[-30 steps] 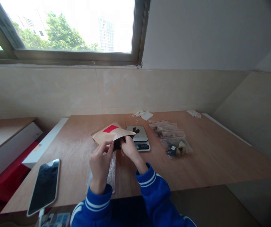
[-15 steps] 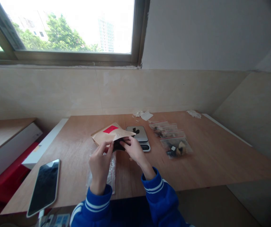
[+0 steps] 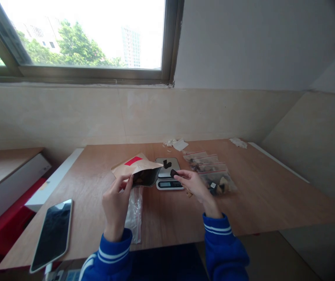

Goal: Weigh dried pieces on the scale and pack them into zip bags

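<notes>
My left hand pinches the near edge of a brown paper pouch with a red label; its mouth gapes toward me, dark inside. Between the thumb and fingers of my right hand is a small dark brown piece, its kind unclear. That hand hovers at the right front of a kitchen scale with a lit display. More dark pieces lie on the scale's plate. Under my left hand's side, a clear zip bag lies flat on the table.
Several zip bags with dark and tan pieces lie right of the scale. A tablet with a cable sits at the left front edge. White scraps lie at the back of the wooden table, below the window.
My right hand has come out of the pouch and moved right, carrying a dark piece. My left hand has shifted slightly left with the pouch, whose mouth now shows wider.
</notes>
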`<state>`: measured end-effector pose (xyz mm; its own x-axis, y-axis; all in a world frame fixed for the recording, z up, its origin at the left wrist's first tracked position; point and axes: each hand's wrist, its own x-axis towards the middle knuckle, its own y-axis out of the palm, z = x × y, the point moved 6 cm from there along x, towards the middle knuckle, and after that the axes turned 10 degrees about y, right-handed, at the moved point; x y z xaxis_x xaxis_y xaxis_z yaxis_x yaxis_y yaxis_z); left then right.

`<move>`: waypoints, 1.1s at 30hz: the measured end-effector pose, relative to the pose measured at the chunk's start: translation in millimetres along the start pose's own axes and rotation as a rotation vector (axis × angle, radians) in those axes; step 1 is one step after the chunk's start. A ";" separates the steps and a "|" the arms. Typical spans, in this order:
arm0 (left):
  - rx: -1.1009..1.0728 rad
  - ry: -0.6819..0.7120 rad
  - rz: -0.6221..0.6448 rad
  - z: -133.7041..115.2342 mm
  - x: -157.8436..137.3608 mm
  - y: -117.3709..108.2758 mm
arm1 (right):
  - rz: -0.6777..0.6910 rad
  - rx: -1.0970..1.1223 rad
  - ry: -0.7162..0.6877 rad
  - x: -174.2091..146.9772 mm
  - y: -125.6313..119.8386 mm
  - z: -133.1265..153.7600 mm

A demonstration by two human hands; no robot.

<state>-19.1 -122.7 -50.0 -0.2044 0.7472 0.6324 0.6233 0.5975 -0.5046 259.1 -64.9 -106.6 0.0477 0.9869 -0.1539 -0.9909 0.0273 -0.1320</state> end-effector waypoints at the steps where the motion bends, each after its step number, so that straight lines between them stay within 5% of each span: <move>1: -0.004 0.001 -0.001 0.2 -0.2 0.0 | -0.045 -0.073 -0.026 9.1 -3.3 -3.5; 5: -0.006 0.011 0.012 -1.1 -3.0 1.4 | -0.195 -0.483 -0.232 43.1 8.1 -8.2; 10: 0.009 0.013 0.019 -0.2 -4.6 -0.4 | -0.172 -0.735 -0.357 65.7 32.1 -14.4; 16: -0.006 0.020 0.010 1.8 -3.8 -0.2 | -0.238 -0.535 -0.278 64.0 4.7 -13.0; 19: -0.015 0.041 0.010 -0.1 -3.5 1.9 | -0.267 -0.175 -0.117 57.5 -11.5 -14.5; 23: -0.016 0.029 0.012 -3.3 -2.5 3.9 | -0.077 0.298 0.053 40.7 4.2 -0.4; 27: -0.026 0.028 -0.012 -9.1 -1.7 4.1 | -0.118 0.353 -0.095 10.9 30.9 47.6; 33: -0.005 0.023 -0.065 -10.9 -3.2 1.7 | -0.243 -0.032 -0.510 -31.2 79.2 101.4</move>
<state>-9.2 -127.3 -46.5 -0.2270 0.7001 0.6771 0.6132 0.6428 -0.4591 166.4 -77.4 -13.0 0.1994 0.9049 0.3761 -0.9543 0.2665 -0.1351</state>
